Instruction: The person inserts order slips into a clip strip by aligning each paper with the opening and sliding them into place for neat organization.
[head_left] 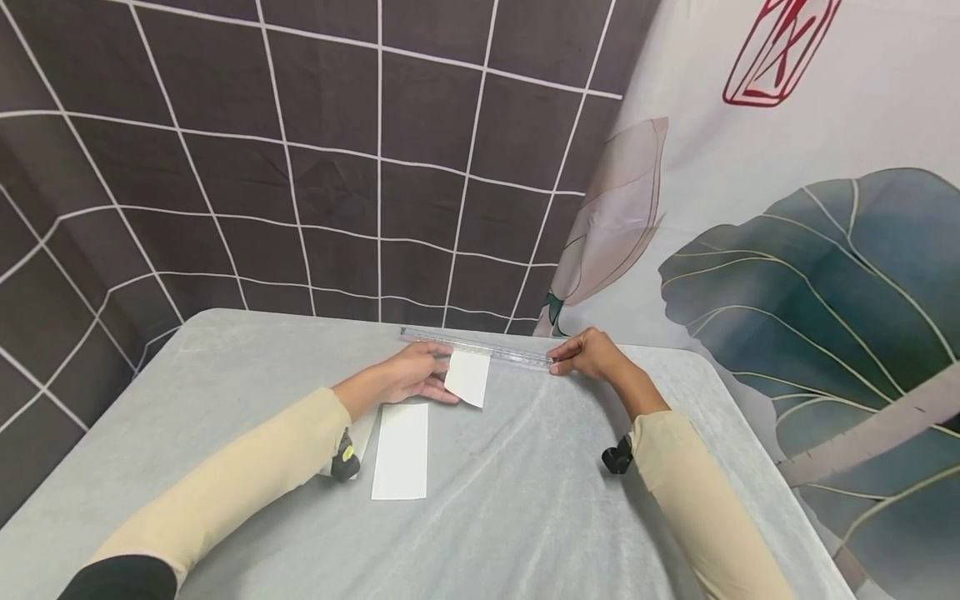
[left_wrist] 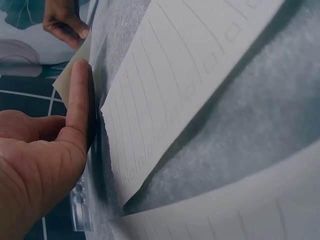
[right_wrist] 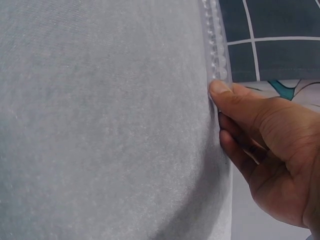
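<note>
Near the table's far edge, a clear plastic ruler (head_left: 517, 357) lies at a slight slant. My right hand (head_left: 590, 354) pinches its right end between thumb and fingers; the right wrist view shows the ruler's clear end (right_wrist: 216, 45) at the fingertips. My left hand (head_left: 412, 371) holds a small piece of white paper (head_left: 468, 379) by its left side, its top edge at the ruler. In the left wrist view one finger lies straight along this paper (left_wrist: 67, 75). Nearer me lies a white paper strip (head_left: 400, 454); lines and small boxes show on a paper (left_wrist: 165, 85) in the left wrist view.
Another pale paper (head_left: 363, 437) lies partly under my left wrist. A light grey cloth covers the table (head_left: 525, 500). A dark curtain with white grid lines (head_left: 330, 183) hangs behind, and a leaf-patterned curtain (head_left: 817, 267) hangs to the right.
</note>
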